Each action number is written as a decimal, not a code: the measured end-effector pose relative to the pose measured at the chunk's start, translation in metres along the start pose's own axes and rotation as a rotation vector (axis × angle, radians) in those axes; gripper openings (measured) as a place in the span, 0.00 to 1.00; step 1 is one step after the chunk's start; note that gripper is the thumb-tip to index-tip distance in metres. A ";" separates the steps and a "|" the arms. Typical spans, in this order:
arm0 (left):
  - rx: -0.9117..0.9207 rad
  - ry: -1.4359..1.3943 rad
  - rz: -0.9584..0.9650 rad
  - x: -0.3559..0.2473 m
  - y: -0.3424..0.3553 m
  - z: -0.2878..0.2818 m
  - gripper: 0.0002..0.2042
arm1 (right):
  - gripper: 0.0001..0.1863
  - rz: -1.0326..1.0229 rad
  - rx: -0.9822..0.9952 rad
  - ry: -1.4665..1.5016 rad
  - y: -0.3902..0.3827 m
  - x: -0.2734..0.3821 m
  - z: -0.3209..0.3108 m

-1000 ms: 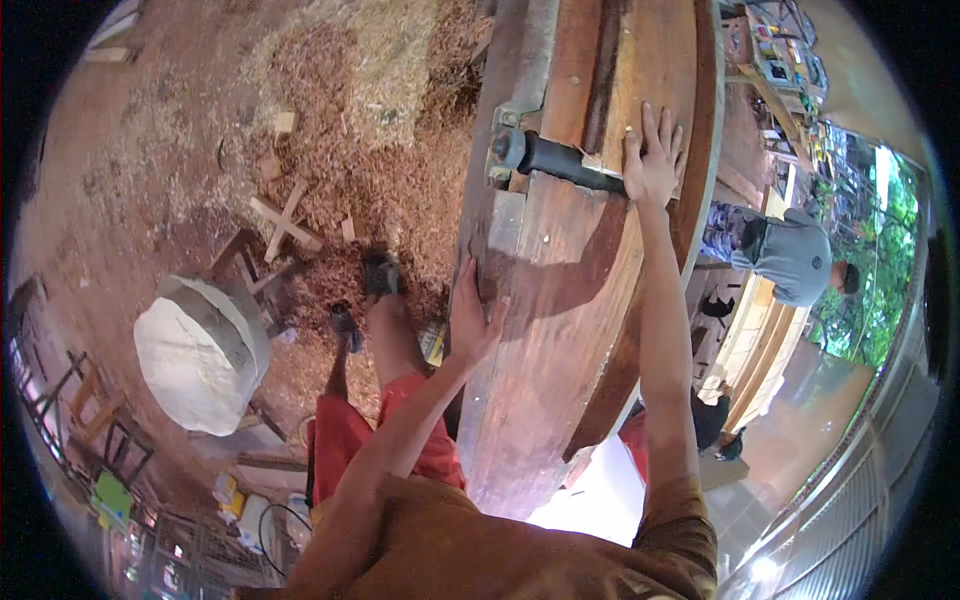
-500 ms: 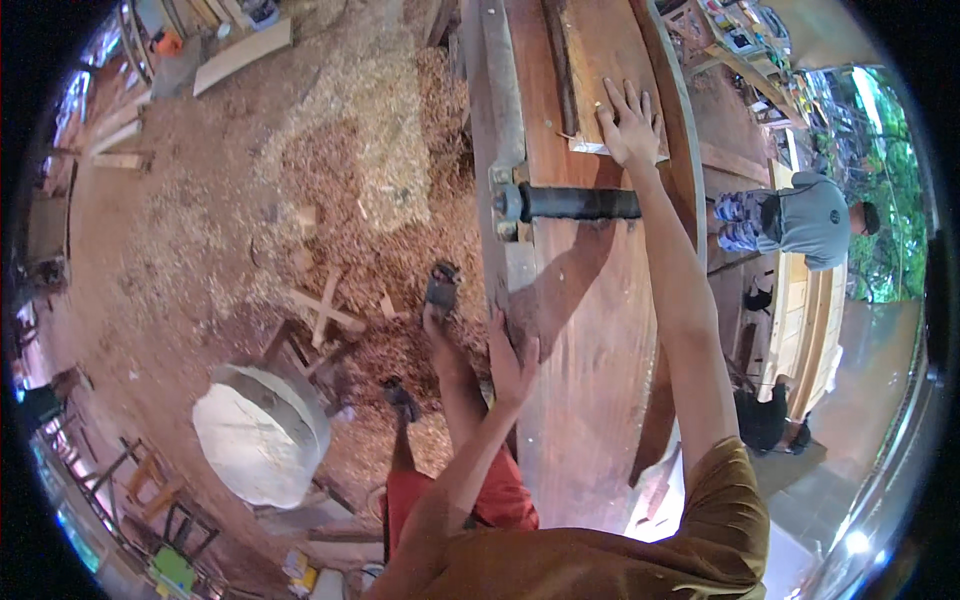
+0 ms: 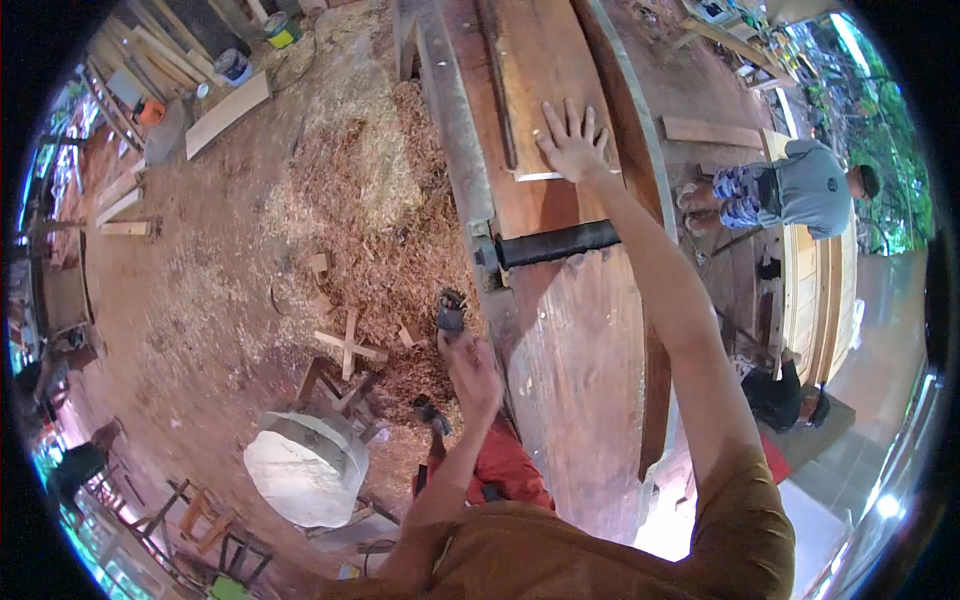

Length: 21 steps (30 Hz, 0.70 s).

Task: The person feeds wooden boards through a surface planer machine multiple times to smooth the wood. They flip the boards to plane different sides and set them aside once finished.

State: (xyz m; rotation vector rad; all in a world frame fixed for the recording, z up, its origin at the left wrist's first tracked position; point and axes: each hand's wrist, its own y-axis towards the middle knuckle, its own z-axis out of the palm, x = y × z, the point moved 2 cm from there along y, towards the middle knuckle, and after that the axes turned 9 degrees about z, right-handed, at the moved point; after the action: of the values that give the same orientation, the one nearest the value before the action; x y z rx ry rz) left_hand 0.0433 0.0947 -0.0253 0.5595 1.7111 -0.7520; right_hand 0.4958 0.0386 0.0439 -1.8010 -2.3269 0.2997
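Note:
My right hand point(image 3: 572, 145) rests with fingers spread on a reddish-brown plank point(image 3: 535, 70), near its pale cut end. The plank lies along a long wooden bed point(image 3: 560, 370) with raised sides. A dark roller point(image 3: 560, 242) crosses the bed just nearer to me than the plank's end, held at its left by a metal fitting. My right forearm passes over its right part. My left hand point(image 3: 472, 372) is off the bed, just beside its left edge, with fingers loosely bent and apart, holding nothing visible.
Wood shavings point(image 3: 380, 170) and a crossed offcut point(image 3: 350, 345) lie on the floor at left, near a large white chunky object point(image 3: 300, 470). Loose boards point(image 3: 225, 115) lie farther back. A co-worker in grey point(image 3: 810, 190) and another in dark clothes point(image 3: 775, 395) are by pale panels point(image 3: 830, 300) at right.
The plank and my right hand have moved forward along the bed, uncovering more of the roller. My left hand has left the bed's edge. The view has shifted.

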 end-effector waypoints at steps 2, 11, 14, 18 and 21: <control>-0.108 -0.014 0.054 -0.040 0.072 -0.002 0.18 | 0.39 0.016 0.022 0.009 -0.006 0.001 0.001; 0.683 0.791 0.809 -0.176 0.322 0.116 0.17 | 0.38 0.019 0.054 0.036 -0.011 0.008 -0.021; 0.882 0.979 0.833 -0.179 0.324 0.135 0.14 | 0.38 0.049 0.087 0.042 -0.014 0.003 -0.020; 0.959 1.007 0.524 -0.173 0.333 0.124 0.10 | 0.39 0.028 0.119 0.125 -0.017 0.002 -0.031; 0.861 0.922 0.674 -0.177 0.352 0.105 0.09 | 0.43 0.050 0.005 0.264 -0.010 -0.016 -0.030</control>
State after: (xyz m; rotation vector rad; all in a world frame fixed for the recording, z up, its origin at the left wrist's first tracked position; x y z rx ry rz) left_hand 0.4061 0.2614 0.0583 2.2191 1.7104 -0.7412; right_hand 0.4983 0.0222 0.0747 -1.7769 -2.1012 0.0687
